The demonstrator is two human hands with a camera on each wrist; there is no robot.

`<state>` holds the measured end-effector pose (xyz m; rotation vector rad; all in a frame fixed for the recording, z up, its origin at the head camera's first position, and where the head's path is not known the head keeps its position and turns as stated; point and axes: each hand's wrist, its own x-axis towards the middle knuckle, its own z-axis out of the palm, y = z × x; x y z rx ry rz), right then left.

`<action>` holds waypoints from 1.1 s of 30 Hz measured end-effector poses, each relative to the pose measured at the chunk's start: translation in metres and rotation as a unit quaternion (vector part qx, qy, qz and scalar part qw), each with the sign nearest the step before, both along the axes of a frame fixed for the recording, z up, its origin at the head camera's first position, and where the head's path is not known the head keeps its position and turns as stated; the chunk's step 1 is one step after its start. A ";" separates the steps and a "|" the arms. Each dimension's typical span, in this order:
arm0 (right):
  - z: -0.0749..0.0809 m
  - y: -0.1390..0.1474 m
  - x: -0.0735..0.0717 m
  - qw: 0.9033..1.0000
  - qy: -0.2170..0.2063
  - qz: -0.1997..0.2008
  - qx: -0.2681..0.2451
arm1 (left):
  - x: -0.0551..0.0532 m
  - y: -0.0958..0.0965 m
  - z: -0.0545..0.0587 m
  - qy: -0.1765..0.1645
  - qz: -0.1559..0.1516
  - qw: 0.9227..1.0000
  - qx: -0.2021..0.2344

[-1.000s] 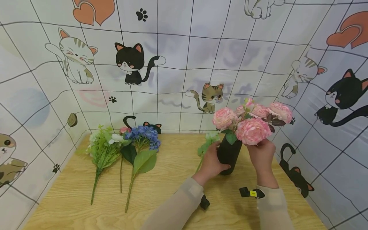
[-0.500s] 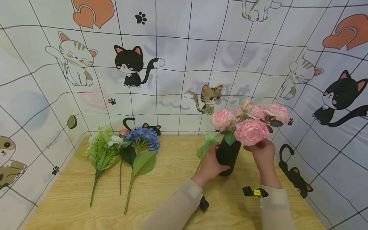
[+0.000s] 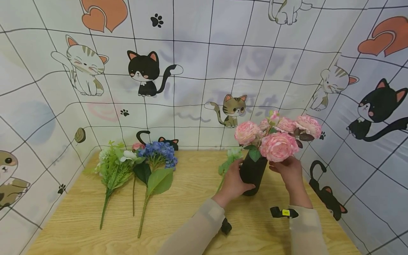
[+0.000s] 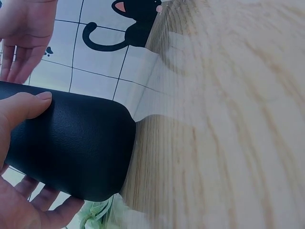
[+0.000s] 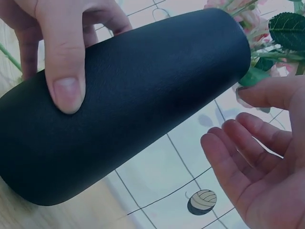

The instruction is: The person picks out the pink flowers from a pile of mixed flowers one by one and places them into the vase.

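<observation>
A black vase (image 3: pixel 254 173) holding a bunch of pink artificial flowers (image 3: pixel 278 146) leans a little to the right at the right side of the table. My left hand (image 3: pixel 232 182) grips its lower body, thumb on the near side and fingers around the far side; the left wrist view shows this grip on the dark vase (image 4: pixel 76 143) close up. Just right of the rim, beneath the largest bloom, is my right hand (image 3: pixel 289 174). In the right wrist view its fingers (image 5: pixel 233 164) are loosely bent and hold nothing, the thumb close to a green leaf by the rim.
Left on the wooden table (image 3: pixel 188 212) lie a green-and-white spray (image 3: pixel 116 170), a thin-stemmed white flower (image 3: pixel 128 154) and a blue hydrangea (image 3: pixel 159 154). A pale green stem (image 3: pixel 225 166) lies behind my left hand. Cat-print cloth walls (image 3: pixel 191 88) border the table.
My right hand has shifted slightly beside the vase rim, its fingers loosening and dropping a little below the bloom. The left hand keeps its grip, and the vase and flowers stay nearly still.
</observation>
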<state>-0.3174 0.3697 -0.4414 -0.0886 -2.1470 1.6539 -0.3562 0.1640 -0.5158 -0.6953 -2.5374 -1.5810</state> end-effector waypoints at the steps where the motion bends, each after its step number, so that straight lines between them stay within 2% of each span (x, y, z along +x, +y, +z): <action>1: -0.001 0.001 -0.001 1.000 -0.006 0.004 -0.001 | 0.000 0.000 0.000 -0.001 0.000 1.000 -0.001; 6: -0.007 0.003 -0.004 0.999 -0.015 0.039 -0.009 | 0.000 -0.001 0.000 -0.005 -0.003 1.000 -0.001; 15: -0.015 0.000 -0.006 0.991 0.042 0.122 -0.021 | -0.001 -0.001 0.000 0.000 -0.005 1.000 0.003; 26: -0.019 -0.006 -0.008 0.987 0.038 0.147 0.043 | -0.001 -0.001 0.001 0.000 -0.007 1.000 -0.002; 33: -0.022 -0.014 -0.010 0.985 0.033 0.169 0.031 | 0.000 -0.003 -0.001 0.001 -0.012 1.000 0.006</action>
